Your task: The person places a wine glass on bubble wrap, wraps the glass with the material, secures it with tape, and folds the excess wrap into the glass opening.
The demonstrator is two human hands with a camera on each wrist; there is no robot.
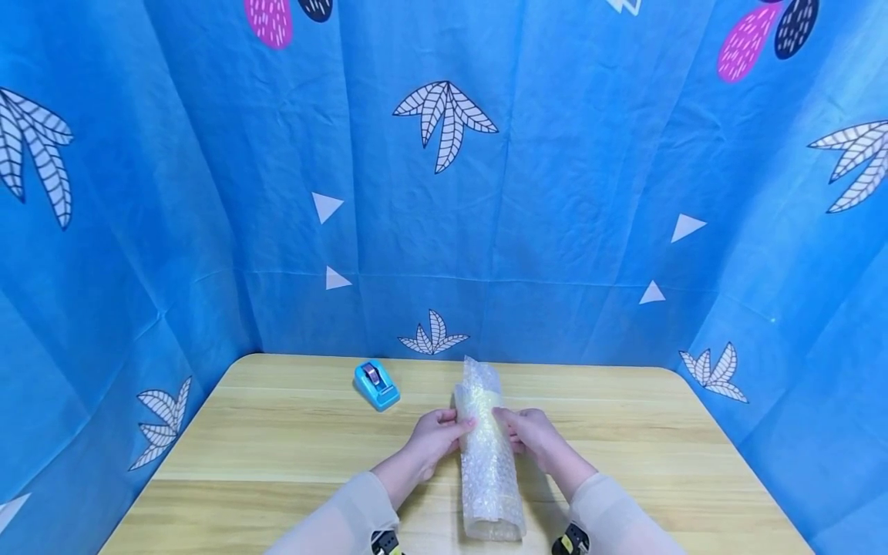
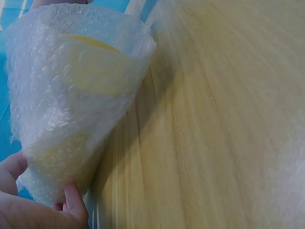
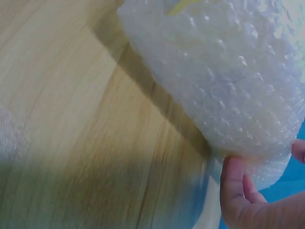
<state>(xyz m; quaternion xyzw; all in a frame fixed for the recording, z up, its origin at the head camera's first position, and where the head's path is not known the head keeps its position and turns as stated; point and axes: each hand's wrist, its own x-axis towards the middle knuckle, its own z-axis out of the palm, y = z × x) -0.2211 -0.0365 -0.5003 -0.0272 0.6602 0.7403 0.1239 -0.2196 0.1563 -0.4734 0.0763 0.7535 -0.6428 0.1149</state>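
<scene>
A long roll of bubble wrap lies lengthwise on the table, its near end rolled into an open tube. Something with a yellow edge shows inside that end in the left wrist view; the wrap hides what it is. My left hand holds the roll from the left, a little beyond its middle, thumb on top. Opposite it, my right hand grips the right side with the thumb on the upper surface. In the right wrist view, fingers press against the bubbled plastic.
A small blue tape dispenser stands toward the back of the wooden table, left of the roll. Blue patterned curtains hang behind the table and along both sides.
</scene>
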